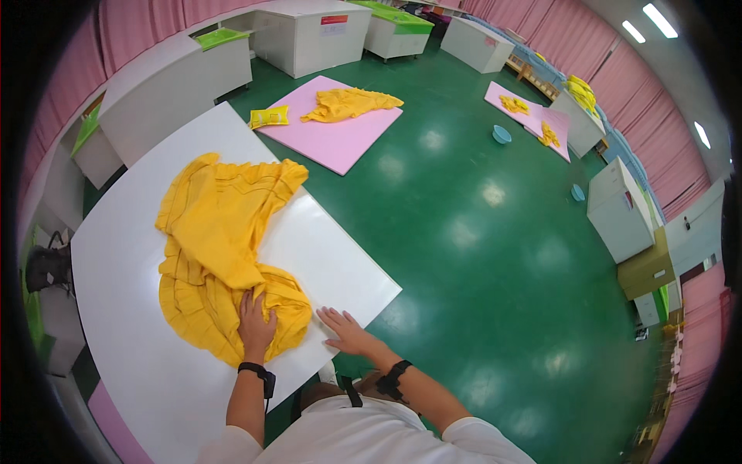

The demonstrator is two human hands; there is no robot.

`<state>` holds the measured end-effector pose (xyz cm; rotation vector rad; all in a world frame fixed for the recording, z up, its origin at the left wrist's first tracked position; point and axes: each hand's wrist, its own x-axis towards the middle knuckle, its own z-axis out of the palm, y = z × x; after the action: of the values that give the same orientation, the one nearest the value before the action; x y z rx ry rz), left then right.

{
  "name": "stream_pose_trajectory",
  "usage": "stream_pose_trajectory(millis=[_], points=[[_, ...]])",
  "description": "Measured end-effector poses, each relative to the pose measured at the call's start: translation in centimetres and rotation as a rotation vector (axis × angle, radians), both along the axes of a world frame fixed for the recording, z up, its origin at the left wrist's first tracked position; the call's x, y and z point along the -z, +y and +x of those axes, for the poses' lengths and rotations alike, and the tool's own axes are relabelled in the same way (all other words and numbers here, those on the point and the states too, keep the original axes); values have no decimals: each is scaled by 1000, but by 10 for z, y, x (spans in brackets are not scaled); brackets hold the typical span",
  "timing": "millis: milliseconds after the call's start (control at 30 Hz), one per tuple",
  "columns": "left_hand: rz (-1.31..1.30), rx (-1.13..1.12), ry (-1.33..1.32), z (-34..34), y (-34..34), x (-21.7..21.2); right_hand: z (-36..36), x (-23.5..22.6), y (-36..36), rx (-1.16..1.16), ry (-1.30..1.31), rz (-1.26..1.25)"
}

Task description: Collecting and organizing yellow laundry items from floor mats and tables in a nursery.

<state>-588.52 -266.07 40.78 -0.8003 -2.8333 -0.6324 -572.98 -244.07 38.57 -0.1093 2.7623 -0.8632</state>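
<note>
A yellow ruffled garment (220, 232) lies crumpled across the white table (340, 251), its pleated, frilled edges spread at the far end and the near left. My left hand (256, 325) rests on the near part of the garment, fingers stretched forward and apart over the cloth. Just right of the garment, my right hand (344, 331) is held flat near the table's edge, fingers extended and nothing in it. Each wrist wears a black strap.
Beyond the table stands a pink table (340, 155) bearing another yellow garment (352, 104) and a yellow packet (269, 117). Green floor stretches to the right, with blue basins (502, 134) on it. White cabinets (309, 39) line the walls.
</note>
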Motion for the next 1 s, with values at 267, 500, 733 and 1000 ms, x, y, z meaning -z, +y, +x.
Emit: stream_pose_trajectory(millis=[267,500,733,1000], points=[[-118,-205,124,-3,22,18,153,10,169,646,235,-133],[-371,-588,-37,15,79,11,325,74,312,1103,-11,-255],[-184,-273,154,41,280,-11,371,90,426,1047,-215,-209],[171,244,-468,89,515,-34,281,87,589,862,-299,-209]])
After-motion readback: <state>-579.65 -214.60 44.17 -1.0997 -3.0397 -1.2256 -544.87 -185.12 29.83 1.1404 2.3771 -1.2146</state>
